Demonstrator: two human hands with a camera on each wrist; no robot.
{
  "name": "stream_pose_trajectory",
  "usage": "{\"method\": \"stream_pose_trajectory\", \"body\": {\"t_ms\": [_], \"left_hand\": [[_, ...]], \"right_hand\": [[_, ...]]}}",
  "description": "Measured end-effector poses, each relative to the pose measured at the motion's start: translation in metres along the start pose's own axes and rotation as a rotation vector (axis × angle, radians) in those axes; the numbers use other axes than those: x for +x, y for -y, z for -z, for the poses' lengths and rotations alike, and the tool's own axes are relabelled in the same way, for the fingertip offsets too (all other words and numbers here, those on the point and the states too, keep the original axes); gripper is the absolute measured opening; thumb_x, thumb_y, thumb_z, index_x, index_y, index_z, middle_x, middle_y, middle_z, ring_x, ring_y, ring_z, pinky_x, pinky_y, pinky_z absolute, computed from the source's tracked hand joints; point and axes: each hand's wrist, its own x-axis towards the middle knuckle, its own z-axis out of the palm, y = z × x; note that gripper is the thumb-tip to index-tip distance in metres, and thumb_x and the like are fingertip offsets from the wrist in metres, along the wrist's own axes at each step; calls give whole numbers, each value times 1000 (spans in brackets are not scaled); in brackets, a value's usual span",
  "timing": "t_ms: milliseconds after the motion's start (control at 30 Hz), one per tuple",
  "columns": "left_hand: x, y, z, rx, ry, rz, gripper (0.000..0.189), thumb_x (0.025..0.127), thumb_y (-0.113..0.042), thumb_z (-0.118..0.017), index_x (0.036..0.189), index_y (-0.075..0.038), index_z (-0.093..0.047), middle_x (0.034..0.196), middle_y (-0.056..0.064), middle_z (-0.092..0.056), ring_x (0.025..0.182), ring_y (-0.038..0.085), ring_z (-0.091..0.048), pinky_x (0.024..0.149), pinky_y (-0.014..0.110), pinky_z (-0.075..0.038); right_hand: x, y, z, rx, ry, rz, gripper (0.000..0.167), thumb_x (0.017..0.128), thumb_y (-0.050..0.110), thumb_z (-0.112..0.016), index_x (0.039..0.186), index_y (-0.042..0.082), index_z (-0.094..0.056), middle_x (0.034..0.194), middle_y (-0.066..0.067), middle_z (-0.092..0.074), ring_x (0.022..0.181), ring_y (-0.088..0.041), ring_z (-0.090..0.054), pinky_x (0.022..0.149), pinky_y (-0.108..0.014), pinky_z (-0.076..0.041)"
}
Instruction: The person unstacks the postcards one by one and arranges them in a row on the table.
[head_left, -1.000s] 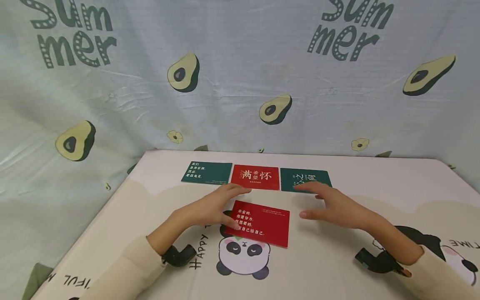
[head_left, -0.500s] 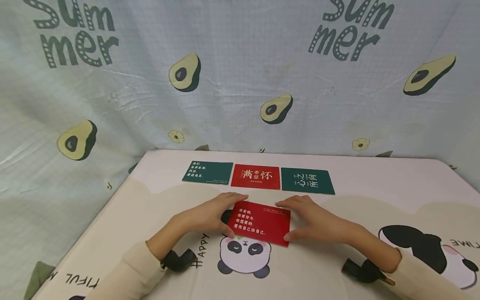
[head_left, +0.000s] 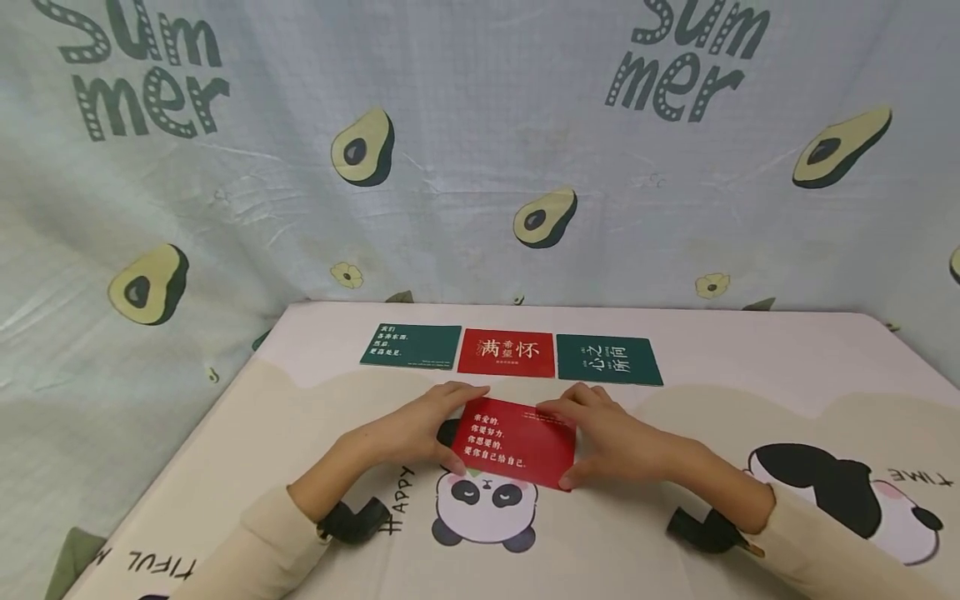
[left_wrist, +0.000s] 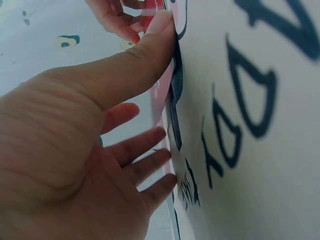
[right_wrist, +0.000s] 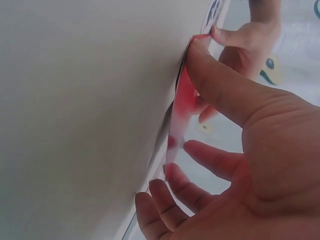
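Note:
A red card (head_left: 513, 442) with white writing lies in front of me, slightly slanted, partly over a printed panda. My left hand (head_left: 416, 429) holds its left end, thumb by the near corner and index finger by the far one. At the right end, my right hand (head_left: 622, 437) has its thumb on the near edge and fingers reaching over the far edge. In the right wrist view the red card (right_wrist: 184, 95) stands close to the tabletop, with a dark shadow line beside it. Its left end is mostly hidden by the thumb in the left wrist view.
Behind it, side by side, lie a green card (head_left: 412, 346), another red card (head_left: 507, 365) and a second green card (head_left: 609, 372). The table (head_left: 315, 408) has a printed cloth. A hanging curtain (head_left: 450, 125) with avocado prints closes off the back.
My right hand has come down and left from above the second green card to the red card's right end. The left hand has drawn back slightly to the left end. The card has turned little.

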Motion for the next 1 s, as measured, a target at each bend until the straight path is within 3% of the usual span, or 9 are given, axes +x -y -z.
{"method": "stream_pose_trajectory", "body": {"t_ms": [233,467,700,1000], "left_hand": [[0,-1,-2,32,-21,-27,96,67,-23,-87,148,-21,-36,142,5,-37,130,24,-32,81,32,-54],[-2,-3,-3,-6,-26,-60,100,66,-22,-87,150,-22,-33,142,4,-31,129,21,-31,85,30,-52],[-1,-2,-4,-30,-38,-105,97,68,-20,-87,149,-24,-35,142,0,-30,130,17,-31,83,24,-51],[0,-4,-2,-14,-59,-152,95,69,-24,-86,149,-21,-35,143,0,-32,131,16,-30,85,25,-51]], "right_hand": [[-2,0,-1,11,-14,-9,86,62,28,-90,138,22,-50,120,0,-44,118,-22,-38,69,-29,-56],[-3,-1,-1,22,8,-11,89,63,25,-90,140,21,-46,122,0,-44,118,-21,-39,68,-27,-55],[-3,-1,1,30,31,17,88,65,30,-88,142,21,-46,124,0,-43,119,-21,-38,70,-25,-54],[-3,-4,5,23,28,12,90,67,33,-87,144,25,-42,130,3,-39,122,-19,-36,73,-24,-54]]}}
